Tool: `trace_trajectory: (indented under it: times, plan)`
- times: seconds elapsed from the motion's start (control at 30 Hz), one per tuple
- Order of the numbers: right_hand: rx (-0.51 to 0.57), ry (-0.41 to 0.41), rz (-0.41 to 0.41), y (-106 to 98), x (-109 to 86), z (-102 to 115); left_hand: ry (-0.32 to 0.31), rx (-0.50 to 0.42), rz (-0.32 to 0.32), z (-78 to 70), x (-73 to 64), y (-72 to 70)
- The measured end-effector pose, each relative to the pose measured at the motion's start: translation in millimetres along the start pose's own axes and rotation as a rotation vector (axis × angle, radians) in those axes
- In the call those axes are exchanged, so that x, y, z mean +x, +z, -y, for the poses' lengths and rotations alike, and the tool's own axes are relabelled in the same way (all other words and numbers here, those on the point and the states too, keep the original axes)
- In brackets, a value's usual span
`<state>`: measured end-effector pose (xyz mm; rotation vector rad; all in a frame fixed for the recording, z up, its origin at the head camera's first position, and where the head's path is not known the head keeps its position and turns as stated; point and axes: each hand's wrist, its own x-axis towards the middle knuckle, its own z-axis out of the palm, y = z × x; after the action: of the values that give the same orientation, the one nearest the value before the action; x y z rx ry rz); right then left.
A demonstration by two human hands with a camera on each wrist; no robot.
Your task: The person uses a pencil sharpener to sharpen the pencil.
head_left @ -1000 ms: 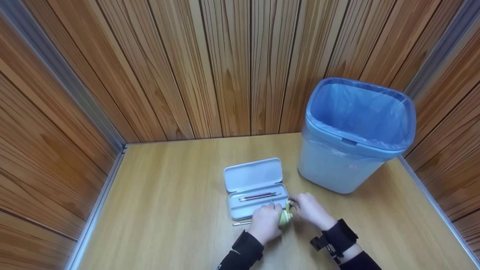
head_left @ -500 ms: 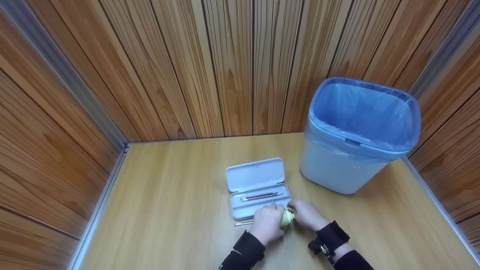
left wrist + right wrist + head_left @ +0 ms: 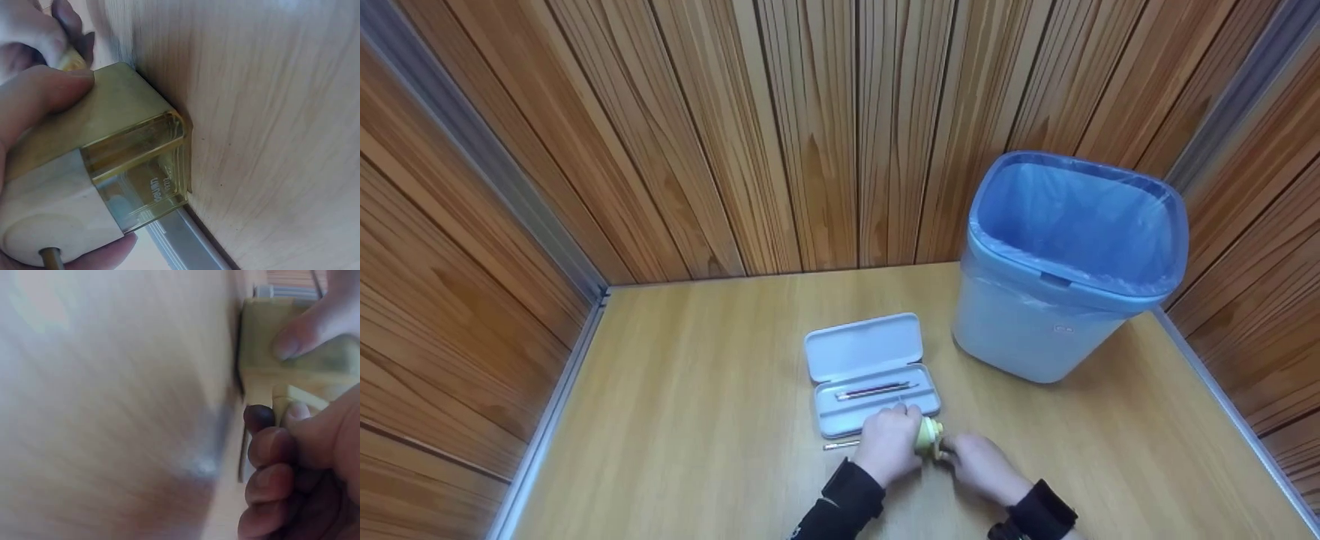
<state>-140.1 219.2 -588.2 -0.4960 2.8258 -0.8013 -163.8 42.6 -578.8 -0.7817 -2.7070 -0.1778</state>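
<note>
A small yellow pencil sharpener (image 3: 928,433) stands on the wooden table (image 3: 697,390), just in front of an open white pencil case (image 3: 864,349). My left hand (image 3: 887,442) grips the sharpener body (image 3: 118,163), thumb and fingers wrapped round it. A brown pencil end (image 3: 49,256) sticks out of its pale front. My right hand (image 3: 979,463) pinches the sharpener's crank with its dark knob (image 3: 259,417) on the right side. In the right wrist view a left fingertip (image 3: 306,332) presses on the yellow body (image 3: 261,337).
The case holds pencils (image 3: 874,391) in its tray. Another thin pencil (image 3: 840,445) lies on the table left of my left hand. A blue bin (image 3: 1065,270) with a blue liner stands at the back right. Wooden walls close in three sides.
My right hand has swung from above and behind the sharpener down toward me, on its right side. The left hand stays on the sharpener body.
</note>
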Motion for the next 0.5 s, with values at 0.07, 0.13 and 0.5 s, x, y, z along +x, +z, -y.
trace_trajectory:
  times: [0.07, 0.13, 0.5]
  plan:
    - [-0.005, -0.031, -0.01, -1.4, -5.5, 1.8, -0.002, -0.001, 0.008, 0.4, 0.0, 0.3]
    - [-0.018, -0.057, -0.031, -3.2, -10.7, 4.1, -0.006, -0.002, 0.019, 0.6, 0.0, 0.5]
    - [-0.078, -0.113, -0.127, -27.2, -22.3, 22.3, -0.014, -0.012, 0.027, 0.1, 0.7, 0.4]
